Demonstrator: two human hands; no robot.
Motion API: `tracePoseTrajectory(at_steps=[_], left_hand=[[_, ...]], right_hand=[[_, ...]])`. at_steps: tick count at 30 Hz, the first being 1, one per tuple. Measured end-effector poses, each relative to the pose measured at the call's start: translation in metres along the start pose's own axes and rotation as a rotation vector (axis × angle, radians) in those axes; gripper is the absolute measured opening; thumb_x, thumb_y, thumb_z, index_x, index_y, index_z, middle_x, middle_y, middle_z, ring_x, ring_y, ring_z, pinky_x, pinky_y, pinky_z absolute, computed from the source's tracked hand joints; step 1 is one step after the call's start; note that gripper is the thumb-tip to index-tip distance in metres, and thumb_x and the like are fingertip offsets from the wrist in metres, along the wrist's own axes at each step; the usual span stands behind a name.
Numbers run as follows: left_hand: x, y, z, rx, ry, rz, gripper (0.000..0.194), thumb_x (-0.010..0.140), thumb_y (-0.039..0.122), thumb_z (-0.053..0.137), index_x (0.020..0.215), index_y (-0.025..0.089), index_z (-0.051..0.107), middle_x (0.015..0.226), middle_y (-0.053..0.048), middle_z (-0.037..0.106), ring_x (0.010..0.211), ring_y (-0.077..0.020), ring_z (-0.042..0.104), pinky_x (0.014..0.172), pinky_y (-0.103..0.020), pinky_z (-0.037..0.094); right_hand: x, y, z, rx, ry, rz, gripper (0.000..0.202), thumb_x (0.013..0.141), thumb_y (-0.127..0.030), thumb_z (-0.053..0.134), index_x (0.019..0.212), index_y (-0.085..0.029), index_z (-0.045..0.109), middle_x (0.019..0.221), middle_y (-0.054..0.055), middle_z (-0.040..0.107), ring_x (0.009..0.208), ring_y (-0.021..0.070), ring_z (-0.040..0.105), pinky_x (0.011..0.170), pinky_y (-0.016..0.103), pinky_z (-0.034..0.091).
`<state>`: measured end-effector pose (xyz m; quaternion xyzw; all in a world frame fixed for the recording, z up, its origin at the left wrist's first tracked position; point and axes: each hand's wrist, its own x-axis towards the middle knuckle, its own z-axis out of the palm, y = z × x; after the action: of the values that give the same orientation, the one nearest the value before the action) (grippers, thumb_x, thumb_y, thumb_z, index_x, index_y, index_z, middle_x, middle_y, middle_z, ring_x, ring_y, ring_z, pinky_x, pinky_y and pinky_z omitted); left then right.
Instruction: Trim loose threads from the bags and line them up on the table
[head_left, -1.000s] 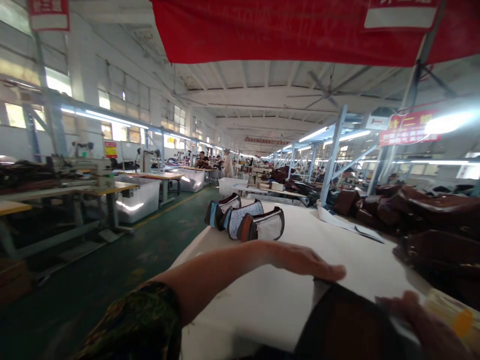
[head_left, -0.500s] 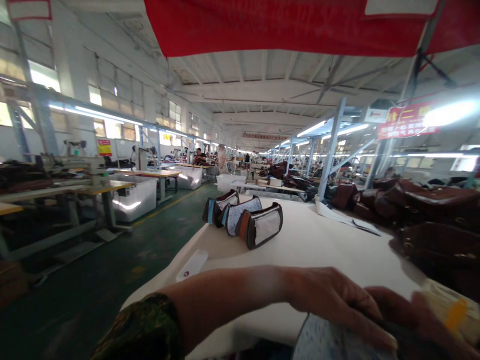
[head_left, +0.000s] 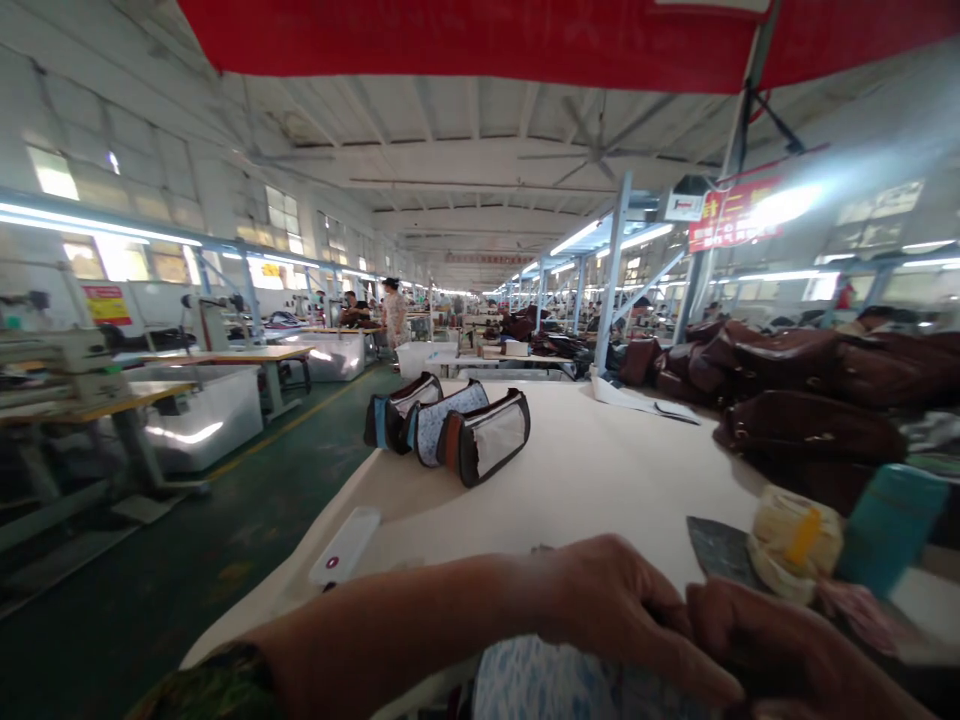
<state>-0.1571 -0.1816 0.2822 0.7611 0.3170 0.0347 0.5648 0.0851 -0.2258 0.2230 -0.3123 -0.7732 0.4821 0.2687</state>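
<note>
At the bottom of the head view lies a pouch with a blue-and-white pattern [head_left: 536,680], partly cut off by the frame's lower edge. My left hand [head_left: 615,610] reaches over its top, fingers bent down and closed on its right part. Against those fingertips, my right hand [head_left: 780,640] is curled closed; what its fingers pinch is hidden. Beyond them on the pale table [head_left: 600,470] stand three small zip pouches: one with a brown end and clear panel [head_left: 491,440], a blue-patterned one [head_left: 442,425] and a blue-ended one [head_left: 390,415].
A white plastic case [head_left: 346,545] lies near the table's left edge. On the right are a dark flat piece [head_left: 720,550], a cream tub with a yellow stick [head_left: 795,540], a teal container [head_left: 892,525] and piled brown leather bags [head_left: 810,420]. Sewing tables line the aisle.
The view has turned right and slightly down, bringing the tub and teal container into sight. My hands stay close together at the patterned pouch, and more of my right hand shows.
</note>
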Motion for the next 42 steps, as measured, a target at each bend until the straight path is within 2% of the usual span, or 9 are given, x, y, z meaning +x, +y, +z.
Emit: tracePoseTrajectory(at_steps=[3,7,12,16,24,30,34,38,42], left_hand=[[0.001,0.006,0.005,-0.028,0.010,0.018,0.048,0.055,0.056,0.088,0.078,0.018,0.070,0.066,0.005,0.055,0.061,-0.0098,0.045,0.052,-0.021,0.035],[0.007,0.011,0.006,0.054,0.019,0.110,0.038,0.073,0.050,0.078,0.080,0.014,0.069,0.065,0.004,0.052,0.062,-0.0099,0.043,0.052,-0.022,0.032],[0.019,0.007,-0.005,0.063,-0.091,0.211,0.039,0.082,0.049,0.072,0.080,0.010,0.065,0.064,0.005,0.045,0.061,-0.0086,0.036,0.053,-0.023,0.028],[0.020,0.007,-0.009,0.106,-0.120,0.234,0.033,0.086,0.043,0.067,0.081,0.010,0.064,0.067,0.004,0.044,0.064,-0.0096,0.036,0.056,-0.024,0.028],[0.017,0.012,-0.008,-0.065,-0.101,0.133,0.020,0.083,0.031,0.065,0.080,0.012,0.062,0.067,0.003,0.046,0.064,-0.0102,0.035,0.058,-0.025,0.026],[0.016,0.012,-0.008,-0.037,-0.052,0.128,0.036,0.082,0.046,0.068,0.075,0.012,0.058,0.064,0.004,0.041,0.062,-0.0097,0.032,0.056,-0.025,0.024],[0.014,0.009,-0.010,-0.032,-0.102,0.136,0.033,0.084,0.043,0.069,0.081,0.011,0.061,0.068,0.004,0.045,0.064,-0.0097,0.033,0.058,-0.025,0.025],[0.014,0.006,-0.012,-0.060,-0.147,0.178,0.032,0.084,0.042,0.069,0.083,0.011,0.061,0.070,0.003,0.046,0.065,-0.0101,0.035,0.059,-0.026,0.026],[0.014,0.005,-0.010,-0.025,-0.091,0.159,0.022,0.083,0.034,0.064,0.081,0.012,0.062,0.068,0.004,0.046,0.064,-0.0102,0.034,0.059,-0.026,0.027]], right_hand=[[-0.005,-0.014,0.004,0.107,0.040,0.038,0.047,0.080,-0.065,0.066,0.096,-0.022,0.055,0.089,0.004,0.053,0.080,0.0191,0.046,0.072,0.030,0.041],[-0.008,-0.030,0.006,0.171,0.127,0.041,0.048,0.073,-0.052,0.080,0.099,-0.018,0.058,0.092,0.003,0.055,0.082,0.0167,0.047,0.071,0.027,0.039],[-0.006,-0.031,-0.001,0.225,0.175,0.056,0.044,0.068,-0.039,0.087,0.094,-0.016,0.059,0.079,-0.002,0.053,0.069,0.0101,0.044,0.057,0.020,0.034],[-0.002,-0.030,0.000,0.307,0.190,0.030,0.038,0.075,-0.041,0.082,0.091,-0.014,0.061,0.077,-0.003,0.055,0.067,0.0089,0.044,0.056,0.019,0.034],[0.005,-0.019,0.005,0.535,0.195,-0.018,0.033,0.075,-0.034,0.084,0.089,-0.012,0.064,0.078,-0.002,0.060,0.065,0.0067,0.047,0.059,0.019,0.036],[0.008,-0.017,0.011,0.594,0.305,0.070,0.025,0.071,-0.025,0.084,0.085,-0.011,0.068,0.074,-0.001,0.061,0.062,0.0068,0.048,0.057,0.018,0.035],[0.008,-0.018,0.014,0.709,0.307,0.109,0.025,0.067,-0.025,0.080,0.085,-0.012,0.068,0.070,-0.002,0.059,0.059,0.0070,0.047,0.054,0.018,0.033],[0.008,-0.024,0.014,0.613,0.270,0.095,0.032,0.067,-0.031,0.083,0.088,-0.013,0.066,0.072,-0.003,0.059,0.061,0.0074,0.047,0.055,0.018,0.035],[0.013,-0.032,0.016,0.485,0.304,0.121,0.023,0.067,-0.025,0.080,0.080,-0.013,0.065,0.062,-0.006,0.053,0.056,0.0055,0.040,0.053,0.018,0.031]])
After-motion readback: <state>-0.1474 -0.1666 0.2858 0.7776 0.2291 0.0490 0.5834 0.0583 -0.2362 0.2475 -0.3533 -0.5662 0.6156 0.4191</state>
